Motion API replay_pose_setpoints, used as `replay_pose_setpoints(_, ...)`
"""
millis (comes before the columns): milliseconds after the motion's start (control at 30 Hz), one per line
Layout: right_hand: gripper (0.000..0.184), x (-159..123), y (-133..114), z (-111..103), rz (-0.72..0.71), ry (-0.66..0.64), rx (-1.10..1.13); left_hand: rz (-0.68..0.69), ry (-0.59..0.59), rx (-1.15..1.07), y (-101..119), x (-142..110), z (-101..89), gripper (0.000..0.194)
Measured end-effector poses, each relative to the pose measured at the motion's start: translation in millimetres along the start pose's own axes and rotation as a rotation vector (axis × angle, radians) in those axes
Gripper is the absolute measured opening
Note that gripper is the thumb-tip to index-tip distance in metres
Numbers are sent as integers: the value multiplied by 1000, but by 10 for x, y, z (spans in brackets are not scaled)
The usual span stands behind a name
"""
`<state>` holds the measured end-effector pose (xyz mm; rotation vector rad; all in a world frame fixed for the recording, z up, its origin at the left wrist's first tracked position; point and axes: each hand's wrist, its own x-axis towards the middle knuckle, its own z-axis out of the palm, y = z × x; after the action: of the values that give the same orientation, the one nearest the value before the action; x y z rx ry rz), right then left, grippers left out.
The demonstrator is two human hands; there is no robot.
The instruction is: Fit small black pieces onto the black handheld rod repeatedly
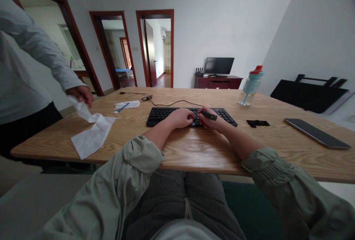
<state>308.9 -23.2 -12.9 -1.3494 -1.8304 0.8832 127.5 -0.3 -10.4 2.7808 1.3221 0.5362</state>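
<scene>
Right hand grasps dark slim tool at black keyboard, flat on wooden table; left hand curled over keys just beside, can't tell if gripping anything.

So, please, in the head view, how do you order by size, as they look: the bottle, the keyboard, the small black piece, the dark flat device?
1. Keyboard
2. Bottle and dark flat device: too alike to rank
3. Small black piece

Black corded keyboard lies flat on the wooden tabletop; a slim dark tool slants above it.
</scene>
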Motion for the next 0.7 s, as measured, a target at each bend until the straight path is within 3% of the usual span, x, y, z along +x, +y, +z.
replay_pose_setpoints(133,6,26,56,-39,-72,-36,-63,-25,3,97,60,-227,-221,27)
replay_pose_setpoints(233,10,70,127,-61,-111,-51,-120,-103,2,217,14,-674,-486,28)
replay_pose_setpoints(400,16,131,186,-78,-159,-86,-160,-427,-38,491,-385,-1820,-875,35)
replay_pose_setpoints(533,17,127,149,-84,-131,-88,-184,-843,-143,568,-800,-2647,-1034,51)
replay_pose_setpoints(600,14,129,151,-88,-117,-83,-188,-925,-179,527,-924,-2900,-1066,53)
replay_pose_setpoints(700,17,154,211,-99,-158,-82,-201,-972,-186,538,-994,-3062,-1093,50)
